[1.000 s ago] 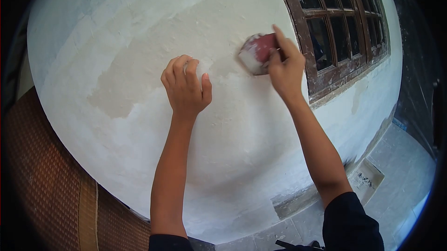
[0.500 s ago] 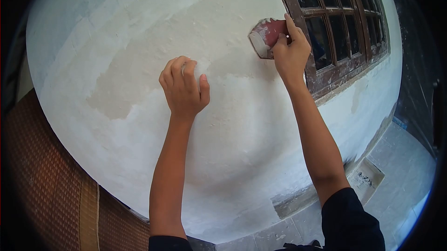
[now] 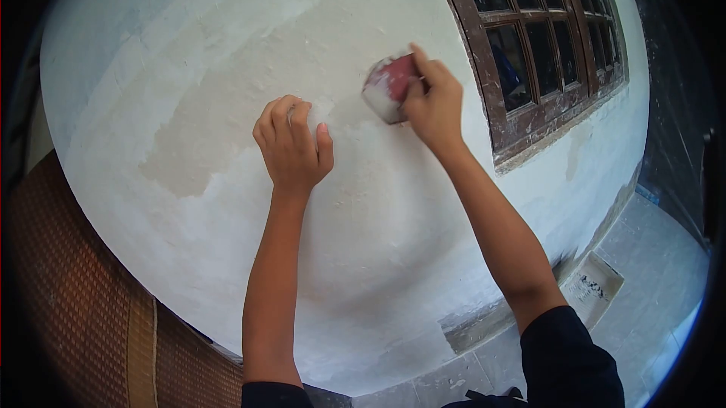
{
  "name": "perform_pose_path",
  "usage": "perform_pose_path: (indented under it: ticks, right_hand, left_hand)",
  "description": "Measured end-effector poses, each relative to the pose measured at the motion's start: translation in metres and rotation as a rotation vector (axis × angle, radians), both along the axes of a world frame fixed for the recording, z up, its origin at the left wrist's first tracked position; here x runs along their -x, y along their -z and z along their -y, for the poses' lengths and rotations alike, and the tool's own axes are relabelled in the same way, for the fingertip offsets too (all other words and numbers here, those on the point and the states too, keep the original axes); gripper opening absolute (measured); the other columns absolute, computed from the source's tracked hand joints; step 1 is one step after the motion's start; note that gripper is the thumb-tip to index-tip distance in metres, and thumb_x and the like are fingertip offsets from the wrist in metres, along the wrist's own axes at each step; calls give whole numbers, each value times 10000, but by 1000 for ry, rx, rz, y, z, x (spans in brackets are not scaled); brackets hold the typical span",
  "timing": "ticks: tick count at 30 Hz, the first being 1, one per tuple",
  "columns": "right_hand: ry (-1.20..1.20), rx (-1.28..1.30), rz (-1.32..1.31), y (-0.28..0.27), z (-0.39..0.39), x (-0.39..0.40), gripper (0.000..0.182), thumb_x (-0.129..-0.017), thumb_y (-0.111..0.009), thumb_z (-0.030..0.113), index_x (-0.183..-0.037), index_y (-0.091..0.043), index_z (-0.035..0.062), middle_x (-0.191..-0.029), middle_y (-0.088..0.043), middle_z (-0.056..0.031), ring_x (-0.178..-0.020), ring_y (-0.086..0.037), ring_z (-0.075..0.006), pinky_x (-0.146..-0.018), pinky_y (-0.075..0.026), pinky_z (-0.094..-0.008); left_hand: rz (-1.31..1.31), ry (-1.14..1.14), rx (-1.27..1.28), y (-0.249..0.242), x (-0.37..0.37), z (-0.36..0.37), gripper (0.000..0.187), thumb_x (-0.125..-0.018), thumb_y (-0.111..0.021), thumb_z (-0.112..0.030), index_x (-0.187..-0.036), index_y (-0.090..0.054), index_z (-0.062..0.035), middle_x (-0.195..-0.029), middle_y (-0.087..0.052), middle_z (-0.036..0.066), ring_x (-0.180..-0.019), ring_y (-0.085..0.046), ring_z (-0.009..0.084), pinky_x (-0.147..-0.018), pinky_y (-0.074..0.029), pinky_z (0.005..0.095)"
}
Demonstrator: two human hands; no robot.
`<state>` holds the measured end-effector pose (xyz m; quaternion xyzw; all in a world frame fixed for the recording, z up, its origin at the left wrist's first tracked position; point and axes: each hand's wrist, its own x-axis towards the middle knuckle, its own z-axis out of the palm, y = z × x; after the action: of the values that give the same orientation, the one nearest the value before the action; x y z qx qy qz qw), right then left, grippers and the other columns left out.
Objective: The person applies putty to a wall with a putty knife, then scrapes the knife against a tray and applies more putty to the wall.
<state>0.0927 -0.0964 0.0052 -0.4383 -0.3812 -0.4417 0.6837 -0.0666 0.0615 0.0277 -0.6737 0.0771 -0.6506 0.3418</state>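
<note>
In front of me is a white wall (image 3: 363,234) with damp-looking grey patches of filler. My right hand (image 3: 435,109) grips a red putty scraper (image 3: 403,77), its blade smeared with white filler and held at the wall left of the window; both are a little blurred. To the left, my left hand (image 3: 291,143) is raised before the wall with its fingers curled. Something pale shows between those fingers and the thumb, mostly hidden by the hand, and I cannot make out what it is.
A brown wooden window frame (image 3: 522,124) with glass panes is set in the wall at upper right. Brown woven matting (image 3: 68,279) lies at lower left. On the tiled floor (image 3: 643,257) at lower right sits a pale shallow tray (image 3: 594,287) with dark specks.
My right hand has swept the scraper left and slightly down across the wall, away from the window frame. My left hand has barely shifted.
</note>
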Motion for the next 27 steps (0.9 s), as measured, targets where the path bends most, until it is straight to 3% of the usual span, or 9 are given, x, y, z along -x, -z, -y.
perform_pose_path:
  ticks: [2, 4, 7, 12, 16, 19, 20, 24, 27]
  right_hand:
    - [91, -218, -117, -8, 14, -11, 469, -784, -542, -68, -1243, -621, -12, -871, -625, -203, -809, -633, -355, -788, -506, -409]
    - [46, -216, -112, -6, 15, 6, 470, -785, -533, -78, -1242, -621, -10, -885, -626, -195, -815, -632, -344, -776, -504, -410]
    - [-94, 77, 138, 3, 8, 23, 464, -794, -519, -84, -1240, -622, -12, -896, -628, -178, -809, -633, -324, -759, -502, -399]
    - [30, -262, -168, -10, 14, -3, 499, -749, -560, -104, -1236, -622, -9, -878, -607, -198, -800, -632, -337, -755, -501, -370]
    - [-128, 81, 157, -1, 3, 27, 520, -732, -561, -109, -1234, -630, 6, -862, -618, -189, -812, -641, -332, -753, -505, -371]
    - [116, -275, -131, -14, 10, -2, 472, -779, -534, -89, -1242, -613, -34, -891, -644, -173, -815, -654, -282, -745, -517, -371]
    - [76, -311, -230, -13, 18, -5, 482, -776, -541, -94, -1246, -614, -19, -892, -643, -168, -797, -651, -280, -732, -518, -365]
    - [-126, 19, 173, -4, -1, 24, 504, -752, -553, -89, -1242, -626, 4, -859, -625, -189, -790, -644, -324, -768, -510, -371]
    - [87, -165, -68, -10, -1, -4, 491, -763, -543, -83, -1241, -626, -2, -858, -624, -190, -803, -644, -325, -772, -509, -379]
  left_hand:
    - [-3, 0, 7, 0, -1, 0, 410, -884, -535, -215, -1260, -467, -68, -1223, -532, 92, -1184, -455, 307, -973, -305, 461]
    - [-2, -2, -1, -1, -2, 1, 411, -877, -539, -212, -1256, -470, -69, -1215, -531, 93, -1182, -456, 308, -973, -307, 458]
    - [3, 1, 1, -1, 0, 3, 410, -874, -540, -211, -1253, -474, -71, -1214, -531, 94, -1180, -459, 307, -972, -309, 456]
    - [-2, -4, -3, -1, -1, 2, 411, -870, -542, -208, -1249, -477, -63, -1215, -530, 103, -1178, -463, 312, -967, -315, 460]
    - [4, 14, 7, -2, 1, 4, 410, -863, -546, -199, -1244, -478, -64, -1215, -531, 104, -1176, -464, 316, -966, -317, 465]
    - [-4, 11, 4, -1, 0, 3, 411, -857, -551, -188, -1243, -479, -66, -1214, -532, 105, -1176, -464, 318, -969, -317, 465]
    - [-3, 11, 2, -2, 0, 2, 411, -857, -551, -188, -1243, -479, -66, -1214, -532, 105, -1176, -464, 318, -969, -317, 465]
    - [-3, 30, 6, -1, 0, 4, 412, -854, -556, -183, -1243, -478, -69, -1207, -533, 104, -1176, -463, 319, -971, -317, 465]
    - [1, 23, 14, 1, 1, 2, 405, -859, -553, -184, -1240, -478, -71, -1205, -533, 103, -1175, -465, 316, -969, -319, 464]
